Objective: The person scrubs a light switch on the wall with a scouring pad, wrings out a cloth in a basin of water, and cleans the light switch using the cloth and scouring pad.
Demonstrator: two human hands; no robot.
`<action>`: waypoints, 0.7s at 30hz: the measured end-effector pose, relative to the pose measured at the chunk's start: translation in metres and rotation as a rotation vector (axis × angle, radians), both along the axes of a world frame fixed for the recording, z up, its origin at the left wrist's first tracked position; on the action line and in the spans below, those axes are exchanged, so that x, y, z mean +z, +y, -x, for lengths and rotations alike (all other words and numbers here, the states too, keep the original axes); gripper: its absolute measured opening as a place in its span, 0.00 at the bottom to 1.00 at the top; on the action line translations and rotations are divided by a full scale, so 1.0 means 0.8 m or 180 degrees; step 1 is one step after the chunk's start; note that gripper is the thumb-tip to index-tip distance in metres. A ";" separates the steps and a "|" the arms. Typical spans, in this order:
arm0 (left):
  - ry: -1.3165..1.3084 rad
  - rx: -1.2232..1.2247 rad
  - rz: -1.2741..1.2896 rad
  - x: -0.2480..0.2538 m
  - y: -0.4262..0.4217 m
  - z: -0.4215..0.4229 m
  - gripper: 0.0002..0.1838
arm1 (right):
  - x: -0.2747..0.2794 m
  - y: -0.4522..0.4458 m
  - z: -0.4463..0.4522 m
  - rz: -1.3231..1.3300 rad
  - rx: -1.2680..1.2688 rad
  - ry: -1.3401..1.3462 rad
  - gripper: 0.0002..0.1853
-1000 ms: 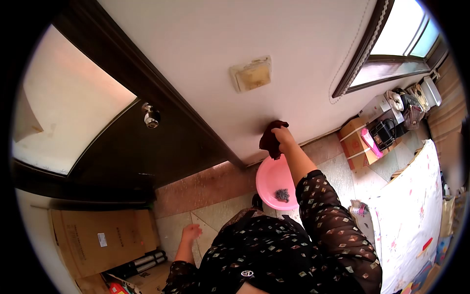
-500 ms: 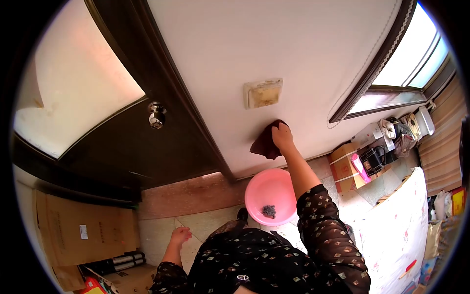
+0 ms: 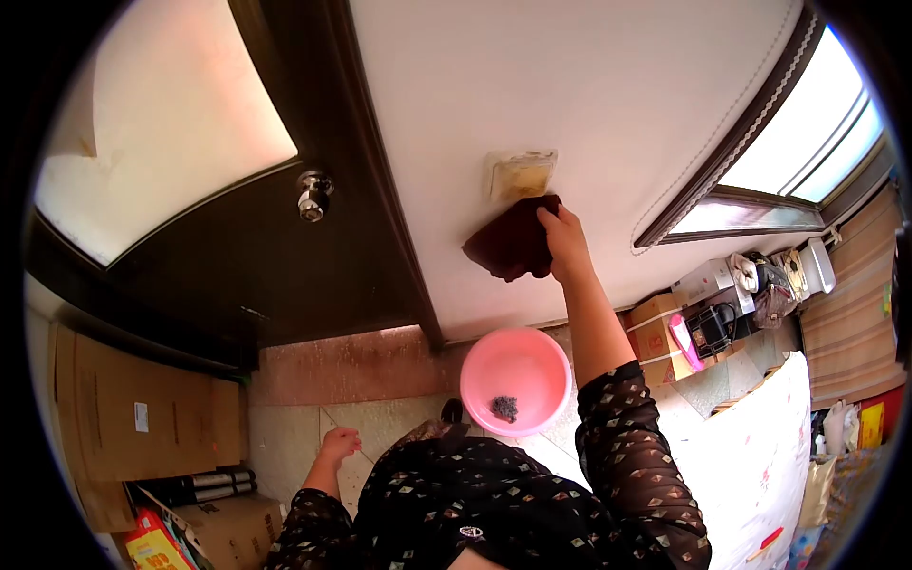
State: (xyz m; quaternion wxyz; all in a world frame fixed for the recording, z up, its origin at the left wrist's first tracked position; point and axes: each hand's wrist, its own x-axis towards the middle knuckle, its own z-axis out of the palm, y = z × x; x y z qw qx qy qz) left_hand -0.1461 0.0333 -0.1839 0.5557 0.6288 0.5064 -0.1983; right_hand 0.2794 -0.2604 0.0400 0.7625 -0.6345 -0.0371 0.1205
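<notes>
My right hand (image 3: pixel 568 239) is closed on the upper right corner of a dark maroon cloth (image 3: pixel 511 242). The cloth hangs spread against the white wall, its upper edge overlapping the bottom of a yellowed switch plate (image 3: pixel 524 176). On the floor below stands a pink basin (image 3: pixel 537 361) with a grey scouring pad (image 3: pixel 504 408) lying in it. My left hand (image 3: pixel 340 444) is held low at my side, left of the basin, with its fingers curled in and nothing visible in them.
A dark door (image 3: pixel 285 275) with a round metal knob (image 3: pixel 314 195) is on the left. Cardboard boxes (image 3: pixel 157 408) stand below it. To the right are a window (image 3: pixel 798 133) with a bead chain, a carton (image 3: pixel 655 332) and a white patterned surface (image 3: pixel 736 465).
My right hand has lifted the cloth up the wall to the switch plate, and the cloth has spread wider. My left hand stays low. The view has shifted slightly.
</notes>
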 end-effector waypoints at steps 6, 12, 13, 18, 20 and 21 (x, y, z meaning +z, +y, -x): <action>-0.0027 0.0227 0.0021 -0.003 -0.010 0.018 0.10 | -0.012 0.005 0.018 -0.1038 0.0035 0.0439 0.14; 0.0011 0.0271 0.0051 0.003 -0.019 0.020 0.10 | -0.020 0.022 0.034 -0.0677 0.0771 0.0469 0.15; -0.0071 0.0287 0.0065 0.008 -0.018 0.017 0.10 | -0.021 0.025 0.041 -0.0597 0.0909 0.0606 0.15; -0.0342 0.0280 0.0076 0.006 -0.021 0.006 0.13 | -0.069 0.023 0.067 -0.0831 0.1091 0.1015 0.16; -0.0343 0.0289 0.0074 0.006 -0.020 0.001 0.13 | -0.089 0.021 0.077 -0.0590 0.1148 0.1269 0.17; -0.0486 0.0290 0.0170 0.005 -0.019 -0.002 0.13 | -0.085 0.019 0.086 -0.0603 0.1143 0.1279 0.17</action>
